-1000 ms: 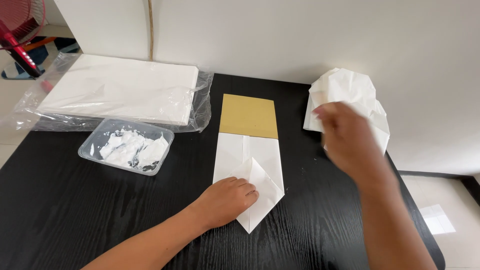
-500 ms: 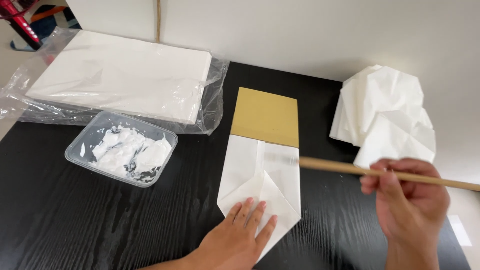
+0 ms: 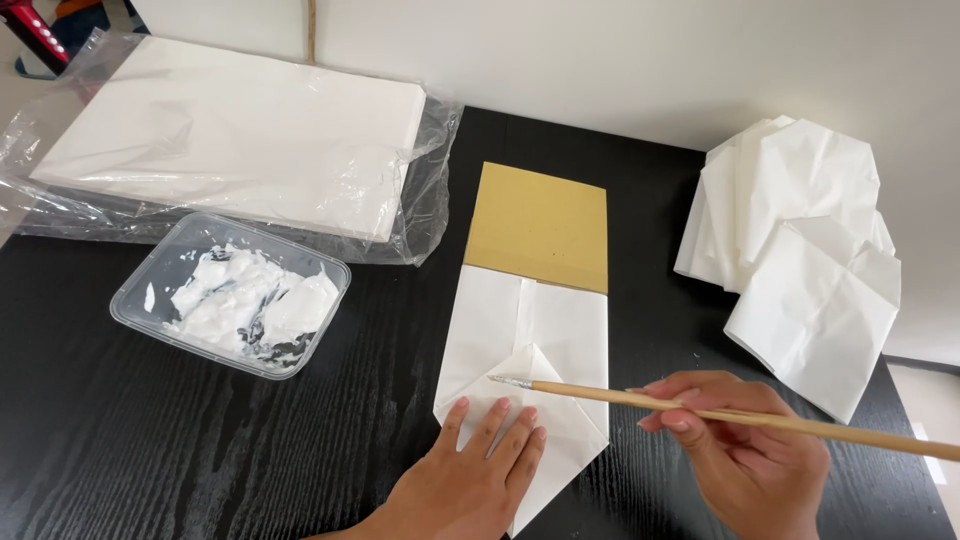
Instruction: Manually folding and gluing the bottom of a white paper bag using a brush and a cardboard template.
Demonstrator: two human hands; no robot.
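Note:
My left hand [image 3: 470, 480] lies flat, fingers spread, on the lower folded point of a white paper bag [image 3: 525, 335] on the black table [image 3: 150, 450]. A tan cardboard sheet [image 3: 540, 225] sticks out of the bag's top end. My right hand [image 3: 745, 455] grips a long wooden brush [image 3: 700, 410]. The brush's bristle tip rests over the folded triangular flap, just above my left fingers.
A clear plastic tub of white paste [image 3: 235, 300] stands left of the bag. Behind it lies a stack of white paper in clear plastic wrap [image 3: 230, 140]. A pile of folded white paper bags [image 3: 800, 255] sits at the right, near the table's edge.
My right hand has come in from the pile at the right, holding the brush, and brought its tip over the flap. My left hand stays pressed on the bag.

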